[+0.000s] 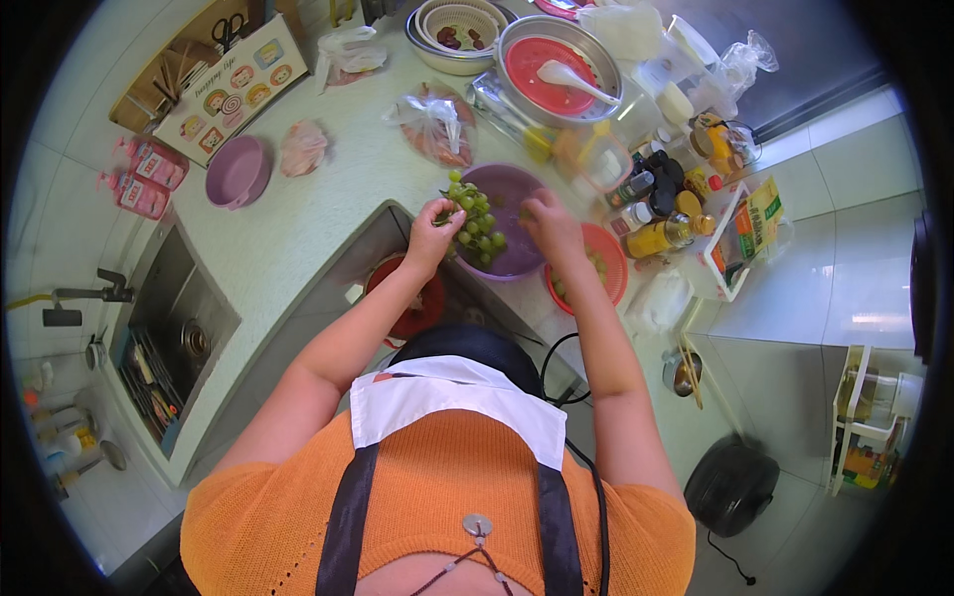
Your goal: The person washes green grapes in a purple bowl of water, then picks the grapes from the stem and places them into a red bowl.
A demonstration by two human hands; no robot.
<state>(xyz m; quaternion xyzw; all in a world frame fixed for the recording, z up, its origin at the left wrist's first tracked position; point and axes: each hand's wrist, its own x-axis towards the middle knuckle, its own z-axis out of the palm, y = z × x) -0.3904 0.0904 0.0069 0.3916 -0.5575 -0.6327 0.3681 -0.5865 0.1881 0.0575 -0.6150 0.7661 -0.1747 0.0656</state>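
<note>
My left hand [432, 232] grips a bunch of green grapes [477, 223] by its stem, over the left edge of a purple plastic basin [498, 270]. The bunch hangs partly above the basin's inside. Above the basin's right side is my right hand [553, 223], its fingers pinched around what looks like a single green grape [526, 214], somewhat blurred. Loose green grapes [598, 262] lie in a red plastic colander [616, 277], which my right forearm partly covers.
Behind the basin lies a knotted plastic bag [440, 123] of reddish food. A steel pot [509, 37] holds a red colander and white spoon. Bottles and jars [659, 237] crowd the right. A red bucket [417, 309] stands below the counter edge. The sink [190, 313] is left.
</note>
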